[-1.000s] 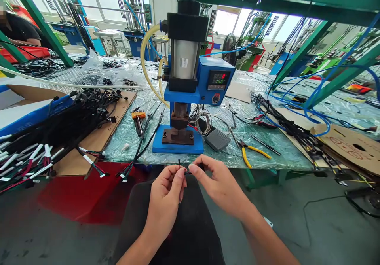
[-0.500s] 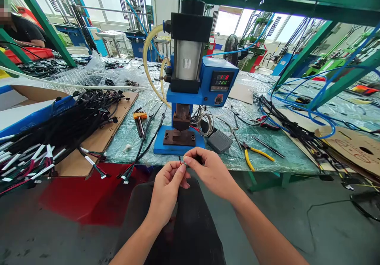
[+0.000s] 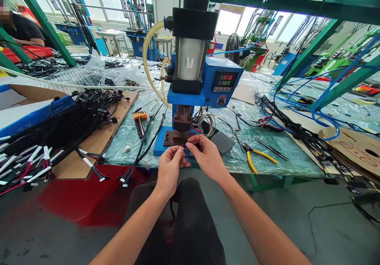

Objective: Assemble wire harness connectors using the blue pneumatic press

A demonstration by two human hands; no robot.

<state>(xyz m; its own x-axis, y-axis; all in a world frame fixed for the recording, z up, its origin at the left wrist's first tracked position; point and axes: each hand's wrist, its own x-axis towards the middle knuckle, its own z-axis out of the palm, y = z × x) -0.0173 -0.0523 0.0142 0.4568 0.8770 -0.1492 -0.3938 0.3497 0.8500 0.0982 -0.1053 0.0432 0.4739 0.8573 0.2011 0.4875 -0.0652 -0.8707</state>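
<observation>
My left hand (image 3: 169, 172) and my right hand (image 3: 206, 158) pinch a short black wire (image 3: 181, 148) between their fingertips, most of it hidden by my fingers. Both hands hover just in front of the brown metal die plate (image 3: 175, 138) on the blue base of a benchtop pneumatic press (image 3: 190, 59). The press has a silver cylinder, a red-digit temperature display and a yellowish air hose. My fingertips appear to overlap the plate, but I cannot tell whether the wire touches it.
A grey foot pedal (image 3: 222, 142) and yellow-handled pliers (image 3: 255, 156) lie right of the press. Black wire harnesses with white labels cover cardboard (image 3: 101, 142) at left. Blue tubing hangs at right. A co-worker's arm (image 3: 28, 39) shows far left.
Both hands have moved forward and up, from the table's front edge to the press base. The short wire stays pinched between them. The view has tilted slightly.
</observation>
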